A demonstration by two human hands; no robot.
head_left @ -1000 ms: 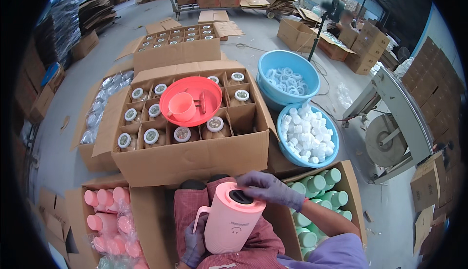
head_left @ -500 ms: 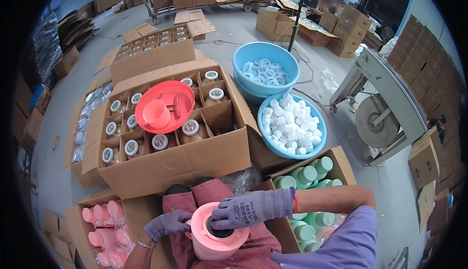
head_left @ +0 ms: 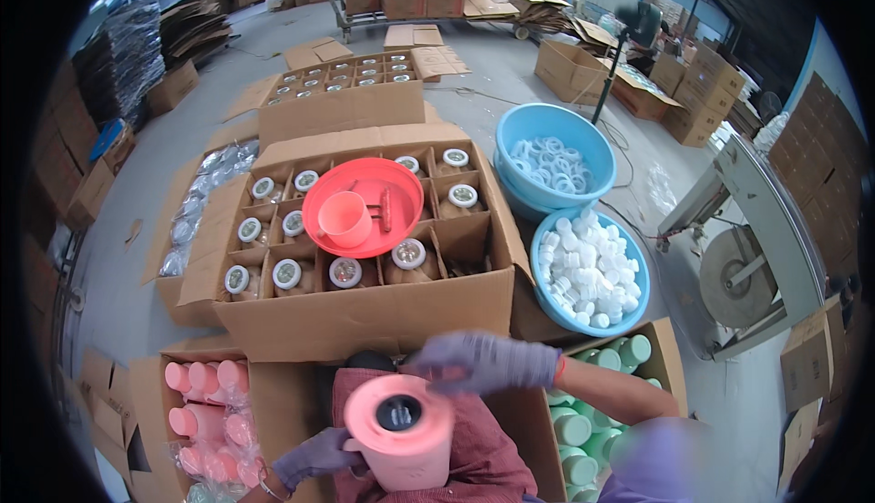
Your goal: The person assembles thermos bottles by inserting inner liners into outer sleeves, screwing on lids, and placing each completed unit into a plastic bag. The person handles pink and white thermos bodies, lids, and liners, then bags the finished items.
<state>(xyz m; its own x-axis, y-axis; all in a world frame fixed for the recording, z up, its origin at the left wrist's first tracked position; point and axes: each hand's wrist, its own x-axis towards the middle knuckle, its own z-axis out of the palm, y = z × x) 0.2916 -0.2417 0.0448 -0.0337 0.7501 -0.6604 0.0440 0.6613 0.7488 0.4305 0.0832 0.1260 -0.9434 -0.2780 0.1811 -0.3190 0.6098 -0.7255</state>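
A pink jug (head_left: 408,457) rests upright on my lap, its round top facing up with a dark round insert (head_left: 399,414) in the middle. My left hand (head_left: 314,460), in a grey-purple glove, is closed round the jug's handle on its left side. Just above and beyond the jug's rim, my right hand (head_left: 478,363), in the same kind of glove, is apart from the insert. Motion smears its fingers, so I cannot make out whether anything is in them.
Ahead stands a divided carton (head_left: 365,321) of capped bottles, bearing a red tray (head_left: 401,179) with a pink cup (head_left: 344,219). Blue basins hold white caps (head_left: 588,271) and clear rings (head_left: 551,166). Pink bottles (head_left: 196,423) sit left, green bottles (head_left: 572,428) right.
My right hand has lifted off the dark insert and moved up and away over the jug's far rim. The left hand still grips the handle. The whole view has shifted.
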